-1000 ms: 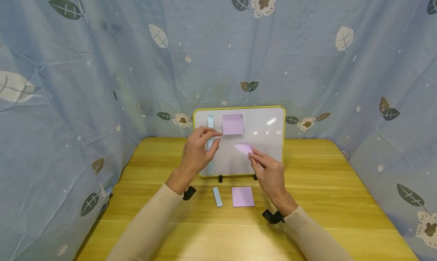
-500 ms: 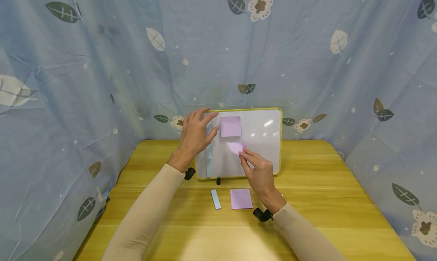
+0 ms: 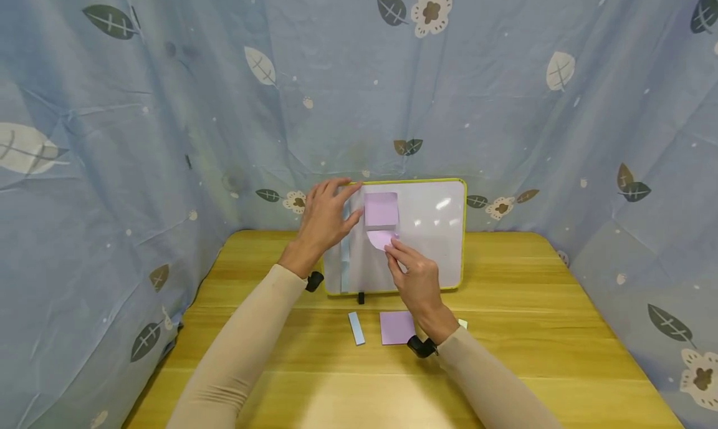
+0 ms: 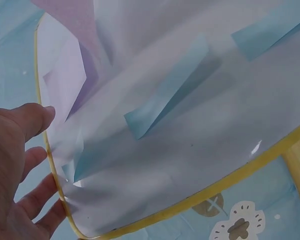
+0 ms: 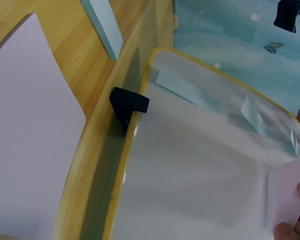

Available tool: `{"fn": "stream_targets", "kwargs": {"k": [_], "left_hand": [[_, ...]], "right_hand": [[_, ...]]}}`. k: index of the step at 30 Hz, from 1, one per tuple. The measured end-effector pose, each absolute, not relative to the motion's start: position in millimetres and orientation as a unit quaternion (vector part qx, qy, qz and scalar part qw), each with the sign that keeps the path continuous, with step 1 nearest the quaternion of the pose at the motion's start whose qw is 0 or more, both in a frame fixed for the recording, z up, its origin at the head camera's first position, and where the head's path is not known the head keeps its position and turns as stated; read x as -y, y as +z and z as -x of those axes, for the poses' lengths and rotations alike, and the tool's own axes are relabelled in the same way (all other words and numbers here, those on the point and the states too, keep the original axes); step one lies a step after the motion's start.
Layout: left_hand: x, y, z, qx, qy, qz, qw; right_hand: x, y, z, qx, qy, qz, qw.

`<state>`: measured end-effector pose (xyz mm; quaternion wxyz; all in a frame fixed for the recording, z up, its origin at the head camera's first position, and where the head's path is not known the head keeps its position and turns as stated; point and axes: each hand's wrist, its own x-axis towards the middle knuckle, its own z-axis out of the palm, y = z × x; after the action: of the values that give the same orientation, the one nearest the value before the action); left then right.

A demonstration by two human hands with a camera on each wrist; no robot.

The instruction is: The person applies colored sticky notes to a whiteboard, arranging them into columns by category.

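A whiteboard with a yellow rim (image 3: 429, 254) stands upright on the table. My left hand (image 3: 325, 220) holds its top edge near the left corner, thumb in front and the other fingers at the rim. Between thumb and fingertips, my right hand (image 3: 417, 279) pinches a curled purple sticky note (image 3: 379, 239) just under another purple sticky note (image 3: 381, 209) stuck on the board. Light-blue sticky strips (image 4: 165, 90) run down the board's left side, their ends lifting off. The left hand hides part of them in the head view.
On the table before the board lie a blue strip pad (image 3: 356, 328) and a purple sticky note pad (image 3: 396, 327). A pale green piece (image 3: 462, 323) is half hidden by the right wrist. Black feet (image 5: 127, 106) support the board. A patterned curtain (image 3: 314, 73) surrounds the table.
My left hand has risen from in front of the blue strips to the board's top edge. My right hand has carried its sticky note leftward, to below the upper note.
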<state>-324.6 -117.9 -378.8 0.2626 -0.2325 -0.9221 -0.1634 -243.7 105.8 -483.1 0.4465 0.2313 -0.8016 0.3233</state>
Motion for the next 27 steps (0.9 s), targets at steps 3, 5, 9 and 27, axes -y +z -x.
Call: {"fn": "stream_targets", "kwargs": {"k": [3,5,9,27], "left_hand": [[117.3,-380.5,325.1,0.921,-0.155,0.236,0.269],[117.1,-381.7,324.8,0.922,-0.148,0.235,0.271],[117.4,-383.9,324.5,0.925,-0.14,0.231,0.268],[109.5,-393.7,324.5,0.929,-0.117,0.219,0.276]], "right_hand": [[-104.4,-484.4,245.8,0.801,0.321,-0.229,0.45],[-103.6,-485.3,246.8,0.802,0.32,-0.228,0.451],[-102.4,-486.9,247.9,0.806,0.32,-0.224,0.444],[-97.9,-491.7,253.4,0.821,0.324,-0.206,0.423]]}}
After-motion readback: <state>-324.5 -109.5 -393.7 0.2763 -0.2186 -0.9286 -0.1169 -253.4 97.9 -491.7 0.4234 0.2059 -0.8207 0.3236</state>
